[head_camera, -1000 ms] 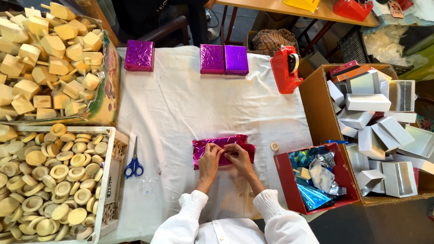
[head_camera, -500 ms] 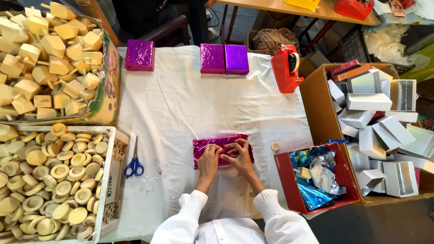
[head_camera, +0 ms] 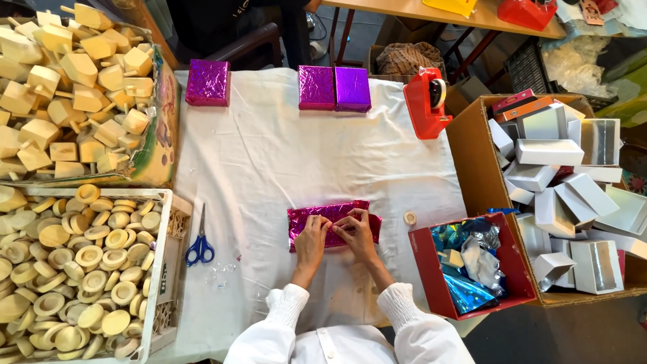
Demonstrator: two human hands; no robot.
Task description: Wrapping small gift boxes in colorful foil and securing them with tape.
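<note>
Centre frame: one pink foil parcel point(head_camera: 330, 224), pressed flat under left hand point(head_camera: 312, 237) and right hand point(head_camera: 356, 232), fingers pinching its wrap. Upper frame: three wrapped boxes point(head_camera: 335, 88). One scissors point(head_camera: 200, 247). Right: cardboard box point(head_camera: 472, 162) held white boxes.

Table: you work at a table under a white cloth point(head_camera: 269, 162).
Far edge: three wrapped boxes lie there, one pink box point(head_camera: 208, 82) alone at the left, a pink one point(head_camera: 317, 87) touching a purple one point(head_camera: 352, 88).
Right edge: you see a red tape dispenser point(head_camera: 428, 102) and a small tape roll point(head_camera: 409, 218).
Left side: blue scissors point(head_camera: 200, 240) lie near the crate.
Middle: the pink foil parcel point(head_camera: 331, 222) rests on the cloth under your hands.
</note>
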